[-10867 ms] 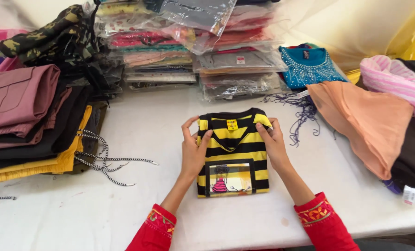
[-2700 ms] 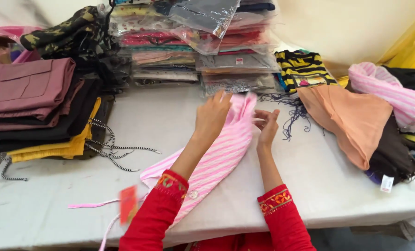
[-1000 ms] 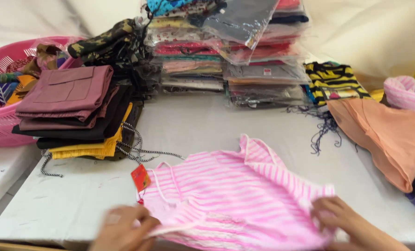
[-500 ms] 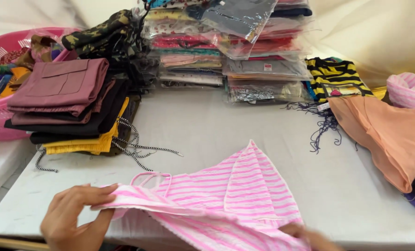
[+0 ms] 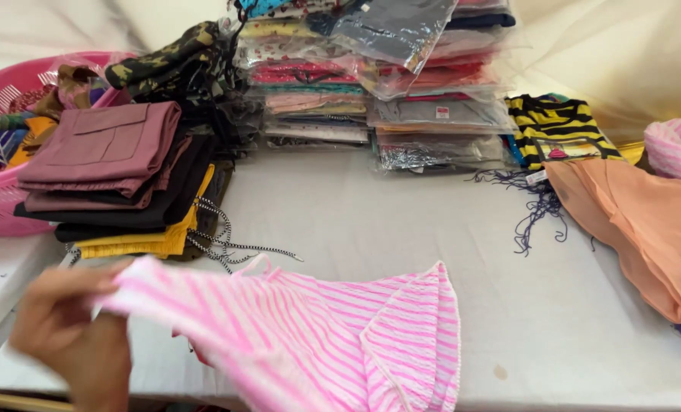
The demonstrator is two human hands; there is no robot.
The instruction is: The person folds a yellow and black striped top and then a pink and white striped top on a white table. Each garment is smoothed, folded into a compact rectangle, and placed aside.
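- Fabric first: your left hand grips one edge of the pink striped garment, lifting it off the counter at the near left.
- Your right hand is out of view, so you cannot tell its state.
- The garment's right part lies folded on the counter's front edge.
- Folded dark and maroon clothes sit just behind your left hand; packaged garments are stacked at the back.
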